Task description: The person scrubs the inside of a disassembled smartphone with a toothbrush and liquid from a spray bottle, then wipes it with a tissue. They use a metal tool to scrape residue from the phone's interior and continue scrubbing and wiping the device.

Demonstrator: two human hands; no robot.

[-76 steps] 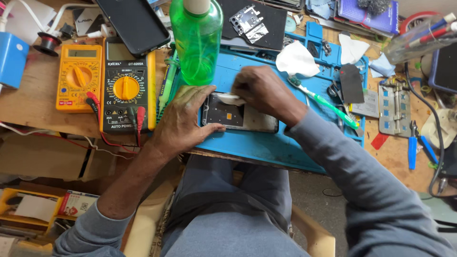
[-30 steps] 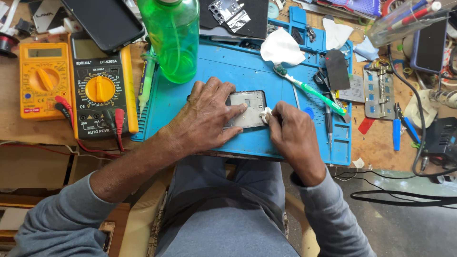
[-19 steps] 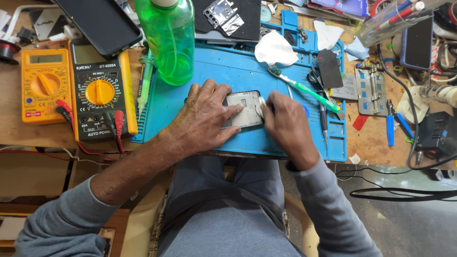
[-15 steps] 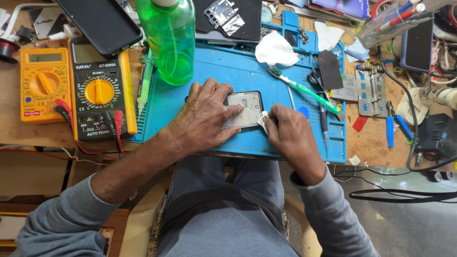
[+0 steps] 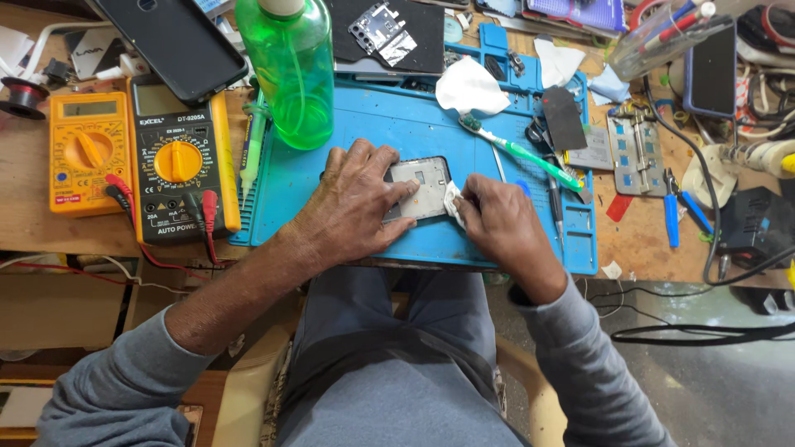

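Observation:
An opened phone body [image 5: 422, 184] lies flat on the blue work mat [image 5: 364, 124]. My left hand [image 5: 356, 199] presses down on its left half, fingers spread across it. My right hand [image 5: 497, 228] pinches a small white wipe [image 5: 452, 199] against the phone's right edge. Most of the phone is hidden under my two hands.
A green plastic bottle [image 5: 290, 70] stands at the mat's back left. Two multimeters, an orange one [image 5: 83, 153] and a black-and-yellow one [image 5: 178, 165], lie to the left. A green toothbrush [image 5: 522, 153], a crumpled white tissue [image 5: 470, 87], tweezers and small parts crowd the right side.
The view has shifted. My right hand with the wipe moved from the phone's upper part to its right edge and rubs there; my left hand keeps holding the phone down.

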